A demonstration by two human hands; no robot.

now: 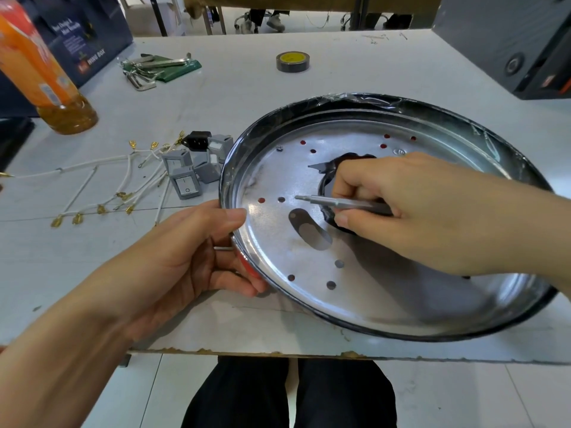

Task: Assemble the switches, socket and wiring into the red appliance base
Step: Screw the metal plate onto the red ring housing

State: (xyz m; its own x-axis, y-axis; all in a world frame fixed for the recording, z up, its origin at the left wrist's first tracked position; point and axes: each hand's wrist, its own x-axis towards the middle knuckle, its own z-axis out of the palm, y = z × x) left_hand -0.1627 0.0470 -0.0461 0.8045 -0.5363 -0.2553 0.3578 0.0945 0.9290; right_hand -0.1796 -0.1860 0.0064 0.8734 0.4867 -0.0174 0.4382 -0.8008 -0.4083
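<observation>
The round appliance base [401, 304] lies on the table with its shiny metal pan facing up; a sliver of its red body shows at the left rim. My left hand [197, 254] grips that left rim, thumb on top. My right hand [411, 205] holds a slim grey screwdriver [336, 202], its tip pointing left over the pan near two small holes. To the left of the base lie several grey rocker switches [185, 183], a black socket [197, 140] and white wires with brass terminals [123, 193].
An orange drink bottle [46, 81] stands at the far left. Hex keys on a green pouch [160, 69] and a roll of tape [293, 61] lie further back. A black box [519, 47] occupies the right rear corner. The table's front edge [278, 353] is close to me.
</observation>
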